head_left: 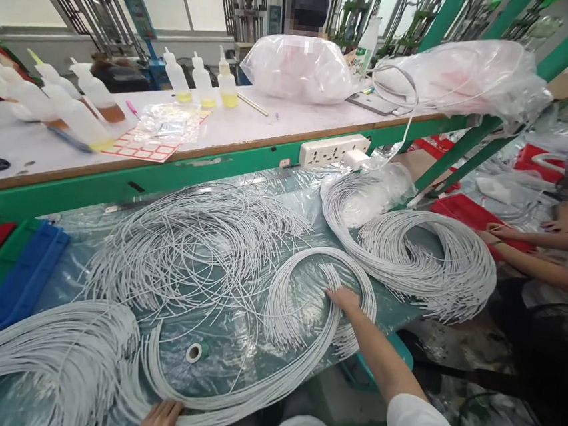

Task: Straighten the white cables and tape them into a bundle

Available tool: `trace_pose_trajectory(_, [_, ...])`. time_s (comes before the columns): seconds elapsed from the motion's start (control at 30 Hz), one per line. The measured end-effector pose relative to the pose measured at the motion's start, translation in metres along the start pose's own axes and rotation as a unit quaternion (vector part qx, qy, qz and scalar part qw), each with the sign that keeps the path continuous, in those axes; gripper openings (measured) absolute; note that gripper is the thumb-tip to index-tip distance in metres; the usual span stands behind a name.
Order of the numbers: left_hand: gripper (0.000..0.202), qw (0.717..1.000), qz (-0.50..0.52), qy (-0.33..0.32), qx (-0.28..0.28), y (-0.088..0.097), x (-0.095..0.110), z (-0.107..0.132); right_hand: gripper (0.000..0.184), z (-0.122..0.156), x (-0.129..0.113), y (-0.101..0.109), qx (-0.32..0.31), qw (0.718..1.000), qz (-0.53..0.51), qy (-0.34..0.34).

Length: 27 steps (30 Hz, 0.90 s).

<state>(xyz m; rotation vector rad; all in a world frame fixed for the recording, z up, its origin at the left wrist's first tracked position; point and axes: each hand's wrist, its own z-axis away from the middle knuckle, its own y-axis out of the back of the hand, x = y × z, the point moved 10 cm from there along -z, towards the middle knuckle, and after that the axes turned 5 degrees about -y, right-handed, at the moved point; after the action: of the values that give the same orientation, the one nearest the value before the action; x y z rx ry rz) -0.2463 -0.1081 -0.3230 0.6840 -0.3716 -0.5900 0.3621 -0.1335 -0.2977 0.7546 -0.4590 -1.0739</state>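
A long looped bundle of thin white wires [271, 346] lies on the plastic-covered green bench [211, 340] in front of me. My right hand [342, 299] rests on the far curve of that loop, fingers spread flat on the wires. My left hand [159, 421] is at the near edge, fingers curled over the loop's near end. A tangled loose heap of white wires [195, 245] lies behind the loop. Another thick bundle [40, 350] fans out to the left. A small tape roll [194, 352] sits inside the loop.
A large wire coil [425, 253] lies at the right. A raised shelf [252, 129] carries squeeze bottles [201, 83], a power strip [334, 151] and plastic bags [298, 67]. Red, green and blue trays [1, 279] stack at left. Another person's arms [522, 246] reach in at right; someone else sits behind the shelf.
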Motion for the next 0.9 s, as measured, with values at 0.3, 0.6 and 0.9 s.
trace_pose_trajectory(0.3, [0.07,0.992,-0.098,0.013,0.081,0.016,0.003,0.006,0.048,0.021,0.018,-0.007,0.018,0.993,-0.12,0.005])
trace_pose_trajectory(0.6, [0.081,0.992,-0.115,0.045,0.031,0.032,0.014,0.001,0.057,0.093,0.037,-0.047,0.056,0.968,-0.211,0.123])
trace_pose_trajectory(0.9, [0.081,0.988,-0.042,0.12,0.084,0.044,0.033,0.036,0.03,0.141,0.02,-0.122,-0.083,0.926,-0.261,0.259])
